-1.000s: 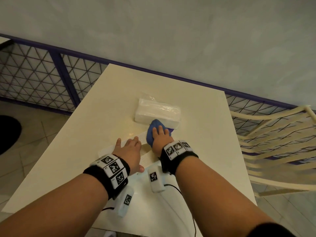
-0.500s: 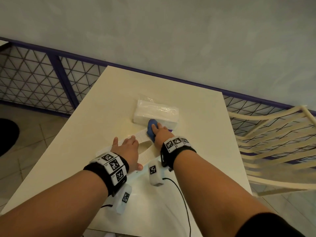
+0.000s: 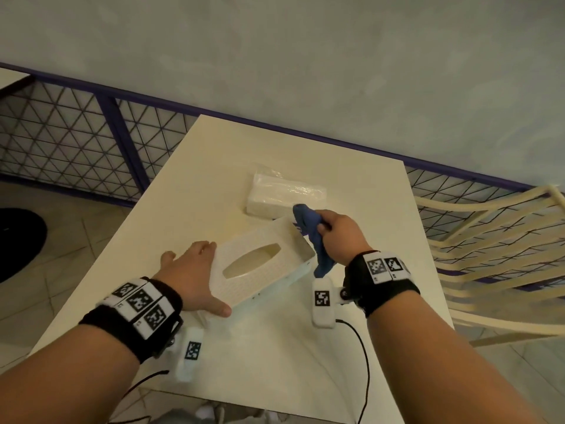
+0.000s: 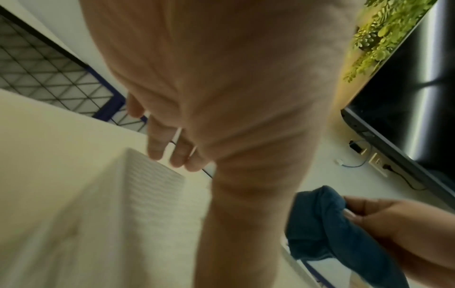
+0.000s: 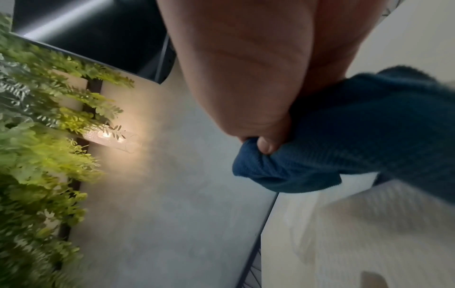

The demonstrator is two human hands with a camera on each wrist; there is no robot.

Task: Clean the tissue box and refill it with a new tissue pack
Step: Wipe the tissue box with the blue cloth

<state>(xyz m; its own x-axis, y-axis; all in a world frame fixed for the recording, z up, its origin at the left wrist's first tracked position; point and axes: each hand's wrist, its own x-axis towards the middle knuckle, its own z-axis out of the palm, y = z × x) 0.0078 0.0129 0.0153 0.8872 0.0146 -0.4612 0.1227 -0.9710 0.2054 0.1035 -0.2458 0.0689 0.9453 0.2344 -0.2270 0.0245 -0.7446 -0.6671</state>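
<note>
The white tissue box (image 3: 238,286), with an oval slot in its patterned top, is tilted up off the cream table (image 3: 244,148). My left hand (image 3: 189,270) holds its left end, fingers (image 4: 157,144) over the far edge and thumb along the near edge. At the box's right end my right hand (image 3: 342,237) grips a bunched blue cloth (image 3: 312,234), which hangs against that end. In the right wrist view my thumb presses into the cloth (image 5: 357,136). A new tissue pack (image 3: 284,194) in clear wrap lies just behind the box.
A cream slatted chair (image 3: 504,240) stands off the table's right edge. A purple-framed mesh railing (image 3: 76,133) runs behind and to the left. Wrist-camera cables trail over the near table edge. A dark screen (image 4: 406,97) and green foliage show in the wrist views.
The box lay flat under both hands while the cloth rubbed its far end. Now the left hand has tipped the box up, and the right hand has lifted the bunched cloth to its right end.
</note>
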